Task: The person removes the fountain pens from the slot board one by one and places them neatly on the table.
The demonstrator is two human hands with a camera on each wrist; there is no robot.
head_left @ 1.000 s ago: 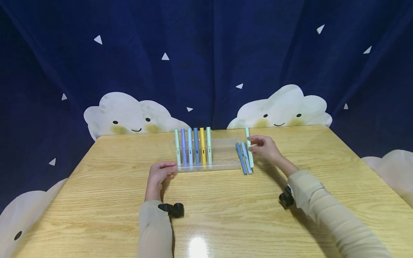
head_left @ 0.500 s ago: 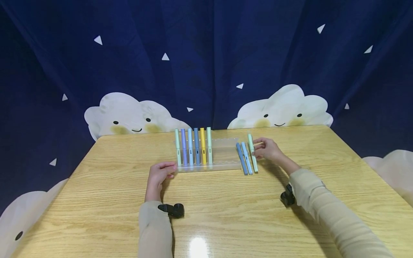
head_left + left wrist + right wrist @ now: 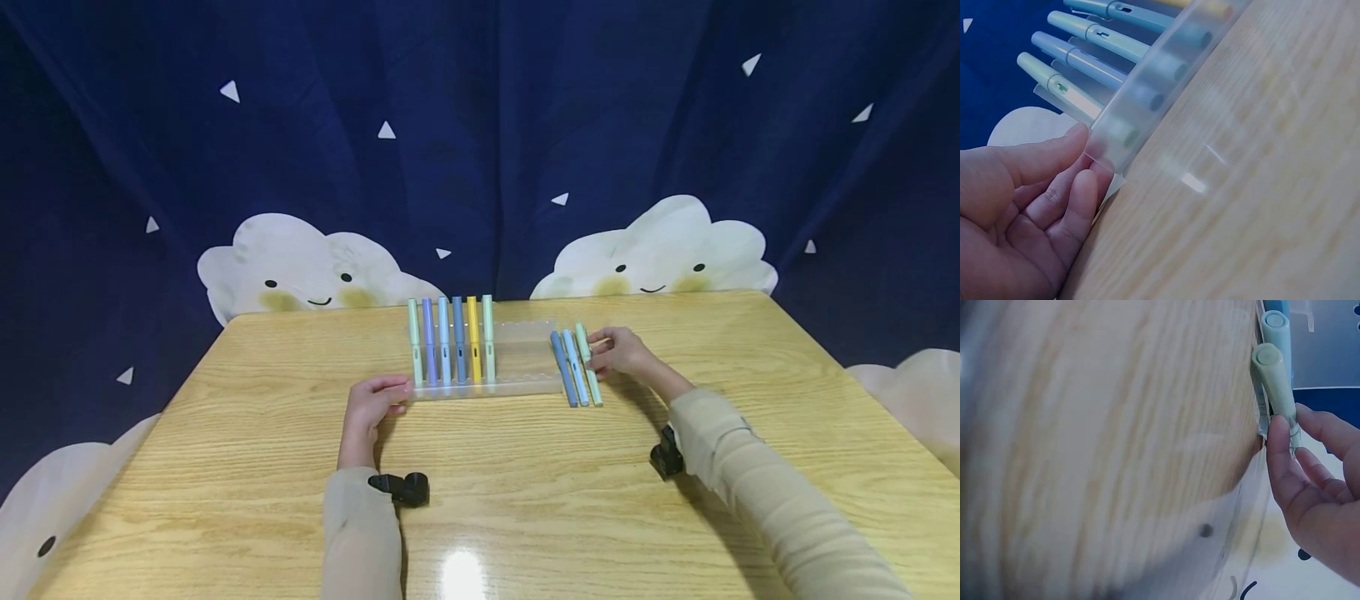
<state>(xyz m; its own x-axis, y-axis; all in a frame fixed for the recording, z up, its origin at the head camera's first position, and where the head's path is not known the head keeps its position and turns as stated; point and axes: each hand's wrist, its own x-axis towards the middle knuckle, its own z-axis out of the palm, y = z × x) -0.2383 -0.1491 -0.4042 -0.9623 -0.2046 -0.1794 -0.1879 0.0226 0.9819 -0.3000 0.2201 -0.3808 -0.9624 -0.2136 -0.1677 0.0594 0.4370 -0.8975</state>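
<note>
A clear plastic pen rack (image 3: 525, 388) stands on the table with several capped pens in a row: light green (image 3: 416, 358), purple (image 3: 431, 358), light blue, dark blue, yellow (image 3: 474, 337) and another light green (image 3: 488, 333). My left hand (image 3: 372, 404) pinches the rack's front left corner between thumb and fingers, seen close in the left wrist view. Right of the rack lie a dark blue pen (image 3: 564, 371) and a light blue pen (image 3: 576, 371). Beside them, my right hand (image 3: 622, 352) pinches a light green pen (image 3: 1279, 384), whose middle the fingers partly cover.
The wooden table (image 3: 525, 500) extends around the rack. A dark blue curtain (image 3: 480, 150) with white clouds hangs just behind its far edge. Each sleeve carries a black wrist camera (image 3: 408, 489).
The light green pen in my right hand has come down and nearer to me, and now lies alongside the two blue pens. My left hand stays at the rack's corner.
</note>
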